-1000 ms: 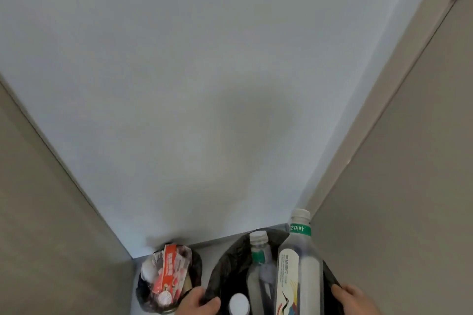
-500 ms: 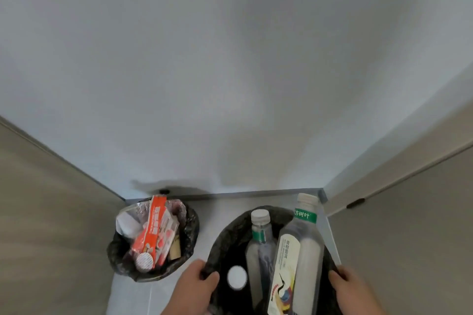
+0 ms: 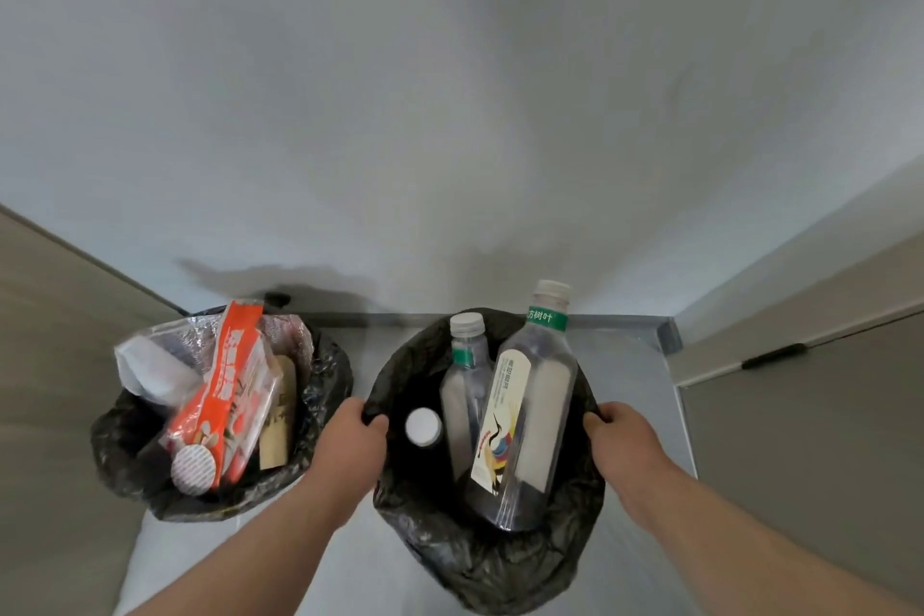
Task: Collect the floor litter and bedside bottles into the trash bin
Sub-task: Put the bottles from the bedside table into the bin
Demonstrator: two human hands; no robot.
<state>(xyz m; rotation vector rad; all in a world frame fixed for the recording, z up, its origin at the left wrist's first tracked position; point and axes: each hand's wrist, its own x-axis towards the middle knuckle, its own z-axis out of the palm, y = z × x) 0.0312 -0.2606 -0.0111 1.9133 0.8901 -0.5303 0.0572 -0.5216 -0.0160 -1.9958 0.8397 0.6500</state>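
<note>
Nearly done, you grip the bottle-filled trash bin [image 3: 487,560] at lower right, left hand [image 3: 350,435] and right hand [image 3: 620,435] clenched on its rim.

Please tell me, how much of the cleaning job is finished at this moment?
Done: three bottles, including the large labelled bottle, stand in the black-lined bin; the other bin is full of wrappers. In hand: left hand and right hand grip the bag's rim. Left: unclear, no litter is visible on the floor here.
</note>
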